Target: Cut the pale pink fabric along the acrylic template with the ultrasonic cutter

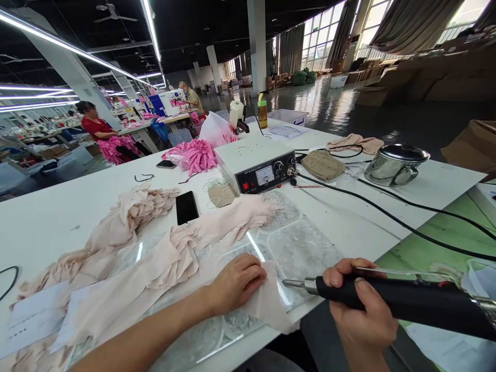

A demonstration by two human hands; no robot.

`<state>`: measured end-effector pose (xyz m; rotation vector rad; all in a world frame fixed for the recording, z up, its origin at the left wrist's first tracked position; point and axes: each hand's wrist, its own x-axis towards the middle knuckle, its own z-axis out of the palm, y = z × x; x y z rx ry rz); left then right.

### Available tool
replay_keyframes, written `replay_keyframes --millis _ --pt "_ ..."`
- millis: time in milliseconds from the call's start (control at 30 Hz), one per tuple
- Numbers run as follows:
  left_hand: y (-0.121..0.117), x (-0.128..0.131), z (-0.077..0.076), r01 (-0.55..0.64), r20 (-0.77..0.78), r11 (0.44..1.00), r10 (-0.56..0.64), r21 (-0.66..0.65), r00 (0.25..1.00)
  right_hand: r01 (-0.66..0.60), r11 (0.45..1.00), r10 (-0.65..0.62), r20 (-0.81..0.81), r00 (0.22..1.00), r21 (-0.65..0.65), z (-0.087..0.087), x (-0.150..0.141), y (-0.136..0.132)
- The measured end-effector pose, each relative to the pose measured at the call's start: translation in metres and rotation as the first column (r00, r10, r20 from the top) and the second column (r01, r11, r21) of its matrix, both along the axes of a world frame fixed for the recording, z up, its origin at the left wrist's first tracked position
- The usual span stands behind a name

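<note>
My left hand rests knuckles-up on a pale pink fabric piece lying over a clear plastic sheet at the table's near edge; its fingers are curled down against the cloth. My right hand is wrapped round a black handheld tool whose metal tip points left, just short of the fabric and my left hand. A black cable runs from a white control box toward the tool side.
Piles of pale pink fabric strips cover the left of the white table. A black phone, a steel pot, tan pieces and pink bundles lie further back. Other people sit at sewing stations at far left.
</note>
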<state>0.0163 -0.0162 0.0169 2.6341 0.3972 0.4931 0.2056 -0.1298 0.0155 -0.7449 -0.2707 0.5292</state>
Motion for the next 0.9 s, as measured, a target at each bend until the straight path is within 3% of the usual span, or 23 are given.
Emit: replay_keyframes --millis 200,333,467,533,600,700,767,900 --pt "0.009 0.01 -0.002 -0.124 -0.051 0.991 0.123 -0.038 0.991 0.041 0.999 -0.04 0.022 0.999 -0.025 0.001 0.008 0.012" --pt "0.012 0.021 -0.001 -0.133 -0.074 0.986 0.126 -0.097 0.989 0.027 0.998 -0.022 0.091 0.996 -0.057 0.001 0.012 0.009" --pt "0.012 0.019 0.003 -0.116 -0.08 0.979 0.104 -0.168 0.991 -0.064 0.978 0.098 0.166 0.981 -0.198 -0.008 0.018 -0.009" --pt "0.011 0.017 0.006 -0.115 -0.079 0.973 0.101 -0.199 0.992 -0.125 0.925 0.203 0.189 0.961 -0.359 -0.016 0.02 -0.023" --pt "0.011 0.015 0.009 -0.113 -0.075 0.968 0.099 -0.225 0.992 -0.204 0.815 0.321 0.13 0.938 -0.542 -0.024 0.018 -0.037" --pt "0.009 0.013 0.011 -0.107 -0.065 0.961 0.093 -0.255 0.994 -0.394 0.635 0.572 0.061 0.818 -0.664 -0.031 0.008 -0.049" --pt "0.008 0.012 0.012 -0.105 -0.055 0.958 0.093 -0.267 0.994 -0.429 0.59 0.649 0.086 0.755 -0.685 -0.031 -0.004 -0.049" --pt "0.003 0.009 0.011 -0.104 -0.029 0.956 0.1 -0.274 0.995 -0.427 0.558 0.733 0.182 0.655 -0.711 -0.025 -0.024 -0.033"
